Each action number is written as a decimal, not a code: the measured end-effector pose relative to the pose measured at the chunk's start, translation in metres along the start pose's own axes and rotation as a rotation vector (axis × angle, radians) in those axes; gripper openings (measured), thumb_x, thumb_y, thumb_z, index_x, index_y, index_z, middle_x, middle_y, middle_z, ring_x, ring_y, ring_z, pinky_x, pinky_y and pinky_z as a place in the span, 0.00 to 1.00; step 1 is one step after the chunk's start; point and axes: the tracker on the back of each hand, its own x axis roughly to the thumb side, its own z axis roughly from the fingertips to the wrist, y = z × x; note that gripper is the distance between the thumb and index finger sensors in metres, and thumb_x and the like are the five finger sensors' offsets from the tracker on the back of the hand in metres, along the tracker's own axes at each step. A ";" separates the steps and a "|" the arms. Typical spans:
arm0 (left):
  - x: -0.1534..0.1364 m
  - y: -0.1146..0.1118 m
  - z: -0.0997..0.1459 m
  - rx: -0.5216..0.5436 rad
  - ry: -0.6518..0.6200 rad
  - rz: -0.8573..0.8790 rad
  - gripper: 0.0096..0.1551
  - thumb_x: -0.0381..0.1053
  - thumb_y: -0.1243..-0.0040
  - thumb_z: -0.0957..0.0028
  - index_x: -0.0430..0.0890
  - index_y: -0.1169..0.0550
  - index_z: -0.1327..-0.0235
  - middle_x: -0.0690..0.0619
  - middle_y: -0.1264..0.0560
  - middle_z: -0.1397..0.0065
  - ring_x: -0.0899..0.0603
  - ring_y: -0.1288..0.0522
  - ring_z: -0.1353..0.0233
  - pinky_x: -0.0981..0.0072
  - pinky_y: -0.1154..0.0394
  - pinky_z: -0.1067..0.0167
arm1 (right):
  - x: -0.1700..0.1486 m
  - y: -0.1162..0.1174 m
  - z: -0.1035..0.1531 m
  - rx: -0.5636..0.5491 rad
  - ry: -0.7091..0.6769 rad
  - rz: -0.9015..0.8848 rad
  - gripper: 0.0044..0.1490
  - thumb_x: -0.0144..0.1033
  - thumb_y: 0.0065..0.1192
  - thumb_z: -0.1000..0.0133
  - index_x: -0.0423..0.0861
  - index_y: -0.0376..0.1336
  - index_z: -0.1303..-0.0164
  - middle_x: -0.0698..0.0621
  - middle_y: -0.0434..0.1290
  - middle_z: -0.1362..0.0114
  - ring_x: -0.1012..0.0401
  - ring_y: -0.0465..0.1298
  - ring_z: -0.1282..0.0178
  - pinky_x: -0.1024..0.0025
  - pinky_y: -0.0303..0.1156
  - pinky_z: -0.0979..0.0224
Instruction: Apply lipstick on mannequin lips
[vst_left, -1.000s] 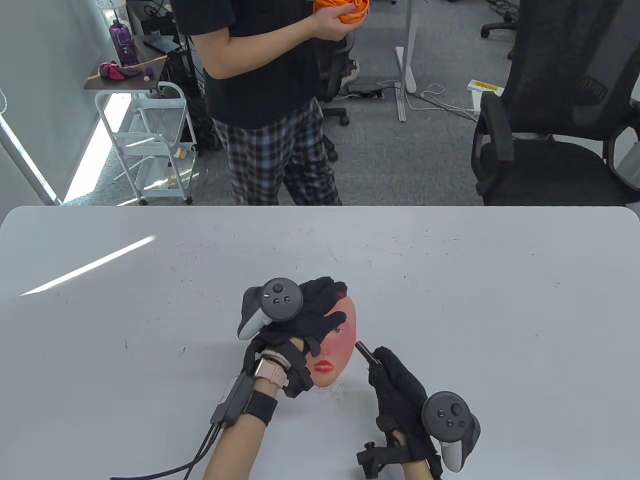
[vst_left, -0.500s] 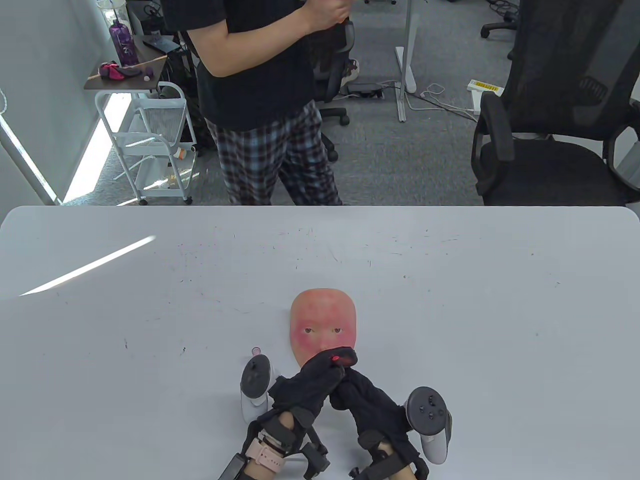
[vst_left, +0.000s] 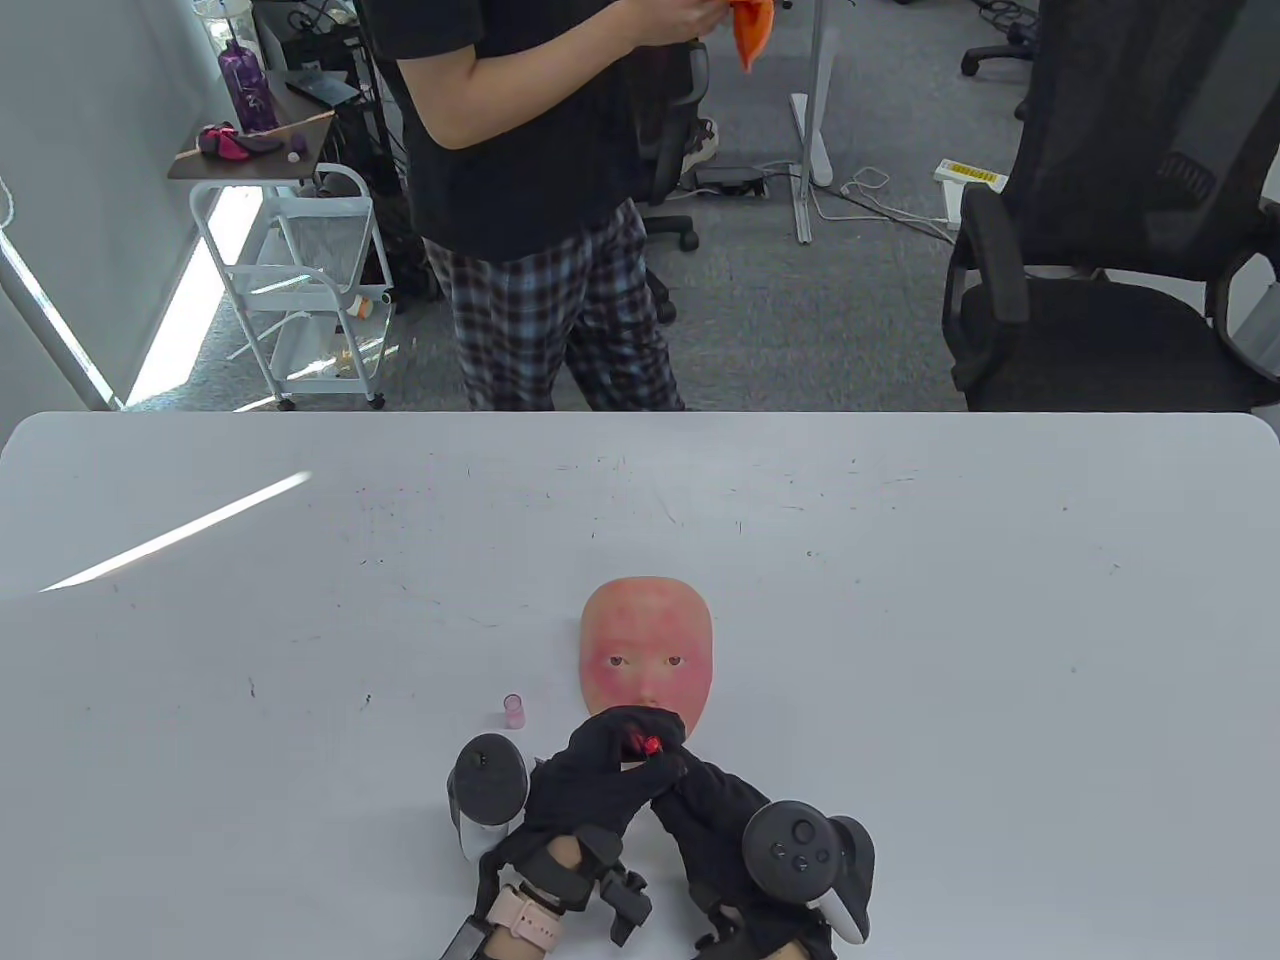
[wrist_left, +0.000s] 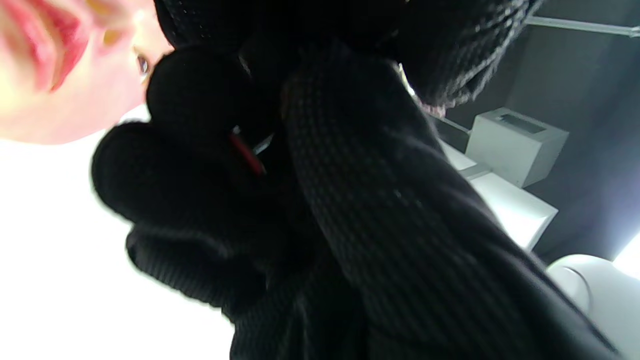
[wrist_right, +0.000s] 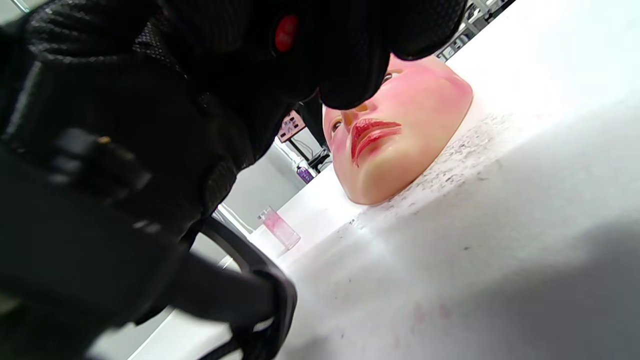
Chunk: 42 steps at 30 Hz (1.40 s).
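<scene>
Meeting just in front of the mannequin face (vst_left: 647, 650), the gloved left hand (vst_left: 600, 775) and right hand (vst_left: 715, 810) close together around a lipstick (vst_left: 650, 743), whose red tip shows between the bunched fingertips; which hand bears the grip cannot be told from any view. The face lies flat on the white table (vst_left: 900, 600), forehead toward the far edge, its chin end hidden under the knuckles in the table view. The right wrist view shows the lips (wrist_right: 372, 135) already red and the tip held above them, not touching. Half a second earlier the hands sat slightly farther up, covering the mouth and nose; now they have drawn a little nearer the person, and the right hand's tracker has rolled to face upward. A small pink cap (vst_left: 513, 711), partly hidden behind the left tracker before, now stands in plain sight on the table just left of the face. Beyond the far edge, a bystander (vst_left: 540, 200) now holds an orange cloth (vst_left: 750, 30).
</scene>
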 end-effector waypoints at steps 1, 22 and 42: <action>-0.001 -0.003 0.000 -0.026 0.000 0.077 0.28 0.56 0.38 0.44 0.50 0.24 0.30 0.44 0.27 0.24 0.36 0.32 0.25 0.44 0.33 0.32 | -0.002 -0.001 0.000 -0.012 0.005 -0.013 0.34 0.42 0.62 0.50 0.44 0.65 0.33 0.45 0.79 0.38 0.50 0.80 0.45 0.48 0.71 0.36; 0.003 0.009 0.008 0.146 -0.036 -0.120 0.21 0.60 0.29 0.49 0.53 0.21 0.48 0.50 0.21 0.37 0.40 0.24 0.35 0.51 0.26 0.41 | 0.008 0.007 0.004 -0.070 -0.023 0.168 0.34 0.44 0.65 0.52 0.44 0.67 0.36 0.46 0.81 0.42 0.51 0.81 0.47 0.49 0.72 0.38; 0.059 0.065 0.010 0.227 -0.132 -0.576 0.42 0.60 0.35 0.45 0.46 0.34 0.20 0.39 0.33 0.22 0.31 0.36 0.27 0.44 0.35 0.35 | 0.006 -0.008 0.011 -0.128 -0.035 0.169 0.34 0.45 0.66 0.52 0.44 0.68 0.36 0.46 0.81 0.43 0.52 0.81 0.48 0.49 0.72 0.39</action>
